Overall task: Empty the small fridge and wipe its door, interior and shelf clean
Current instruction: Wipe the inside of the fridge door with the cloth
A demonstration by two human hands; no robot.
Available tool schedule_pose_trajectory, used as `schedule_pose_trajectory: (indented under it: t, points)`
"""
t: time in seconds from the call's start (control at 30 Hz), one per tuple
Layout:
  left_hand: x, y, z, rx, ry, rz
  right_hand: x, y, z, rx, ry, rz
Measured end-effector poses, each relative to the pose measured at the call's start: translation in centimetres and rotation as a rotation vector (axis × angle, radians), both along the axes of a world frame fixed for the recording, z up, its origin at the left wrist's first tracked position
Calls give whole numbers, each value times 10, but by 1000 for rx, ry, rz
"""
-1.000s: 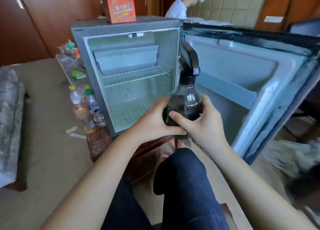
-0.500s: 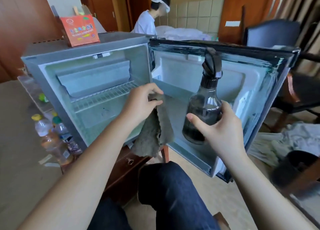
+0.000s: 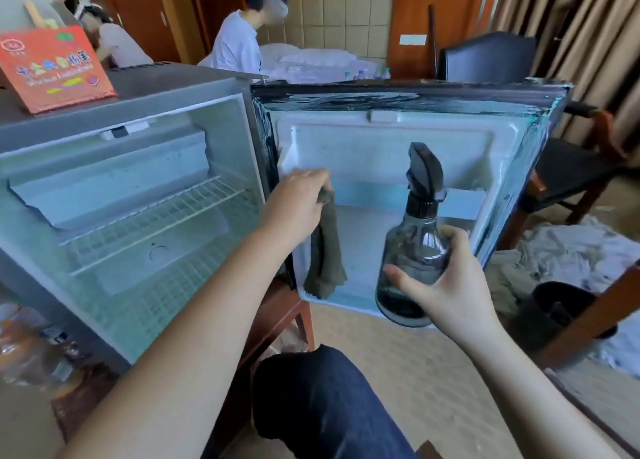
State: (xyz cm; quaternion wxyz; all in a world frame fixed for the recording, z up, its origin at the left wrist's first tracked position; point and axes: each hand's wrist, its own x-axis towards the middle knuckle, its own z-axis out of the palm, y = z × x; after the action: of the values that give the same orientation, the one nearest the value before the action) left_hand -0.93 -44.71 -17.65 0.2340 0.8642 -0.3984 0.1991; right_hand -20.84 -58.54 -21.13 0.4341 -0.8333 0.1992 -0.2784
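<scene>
Head view, looking forward and down. A small fridge [image 3: 180, 81] with a grey, matte metal shell sits open on a dark wooden stand [image 3: 277, 323]. Its pale plastic interior is boxy, with a white wire shelf [image 3: 156, 216] across the middle and a slanted plastic flap above it. The door [image 3: 381, 140] is swung wide to the right. Its moulded white liner faces me, edged by a dark, streaky seal.

My left hand [image 3: 298, 205] is raised near the door's hinge side, fingers curled tight, pinching the top of a grey-green cloth [image 3: 325, 254]. The soft, limp cloth hangs in a long fold in front of the liner. My right hand [image 3: 450, 285] holds a smoky, see-through spray bottle [image 3: 412, 250] upright before the door, thumb and fingers wrapped round its rounded belly. Its black trigger head is on top.

An orange cardboard box [image 3: 52, 67] stands on the fridge's top at far left. Blurred drink bottles [image 3: 31, 347] sit low at near left. My knee [image 3: 329, 406], in dark denim, is nearest. Far behind, a person in a white shirt [image 3: 235, 43] leans toward white bedding [image 3: 311, 60].
</scene>
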Motion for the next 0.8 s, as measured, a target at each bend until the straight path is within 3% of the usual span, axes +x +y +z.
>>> schedule_pose_trajectory:
  t: [0.23,0.4,0.53,0.6,0.73,0.8]
  points:
    - [5,-14,9,18,122,-12,-3,-11,-4,14,-69,16]
    - [-3,-20,16,101,105,-18,-12,-12,3,-25,-121,55]
    - [-30,-12,4,-47,42,-110,-17,-14,8,-21,-160,54]
    - [-54,-7,-8,-95,119,-144,-18,-15,10,-23,-189,47]
    - [-84,-5,-23,4,304,-127,-20,-12,15,-22,-225,49]
    - [-92,-3,-26,-63,364,-129,-21,-9,19,-38,-233,70]
